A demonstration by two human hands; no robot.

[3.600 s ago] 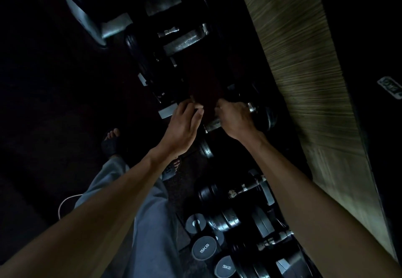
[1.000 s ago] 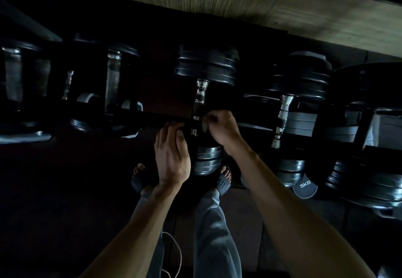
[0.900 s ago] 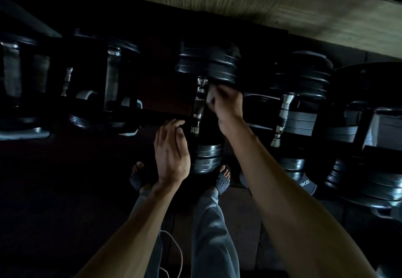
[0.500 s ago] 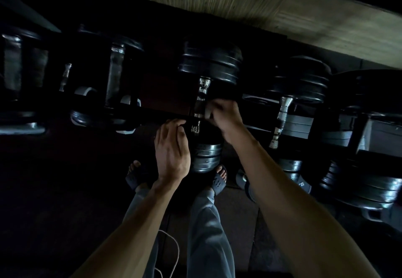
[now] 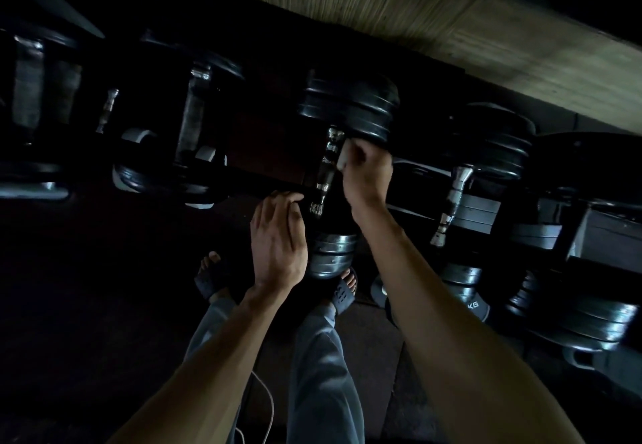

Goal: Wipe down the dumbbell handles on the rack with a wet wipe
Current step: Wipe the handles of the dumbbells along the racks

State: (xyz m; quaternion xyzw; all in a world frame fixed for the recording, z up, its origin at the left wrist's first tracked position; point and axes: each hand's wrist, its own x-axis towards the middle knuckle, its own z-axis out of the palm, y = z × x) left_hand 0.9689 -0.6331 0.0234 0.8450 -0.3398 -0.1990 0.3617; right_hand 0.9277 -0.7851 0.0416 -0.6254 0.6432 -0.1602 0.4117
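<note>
A: Fingers of the right hand (image 5: 364, 169) curl round a pale wet wipe (image 5: 344, 158), pinching it against the far end of the chrome handle (image 5: 326, 169), right under the black plates (image 5: 349, 106) of the centre dumbbell.

B: And that wipe sits on the side of the bar nearest the palm, only a small white corner showing past the knuckles.

A: Just below the grip, the left hand (image 5: 278, 238) rests with near-straight fingers, tips touching the dark rack rail (image 5: 243, 179) beside the handle's near end. It holds nothing, it looks like a brace.

B: Good place for it. My read: this is a stroke at the top of the handle. To do it well, wrap the wipe round the bar, not just one face, and draw it the full length toward the near plates (image 5: 331, 252).

A: Twist as it goes, I'd say. The chrome looks ridged, and grime would likely sit in that.

B: Further out from the grip, to its right, another handle (image 5: 451, 200) waits untouched by either hand, and off to the left a third handle (image 5: 192, 117) shows dimly.

A: Light is poor, so whether those are clean I can't tell. Feet in sandals (image 5: 344, 290) stand right below the near plates; keep the dumbbell settled on the rack.
</note>
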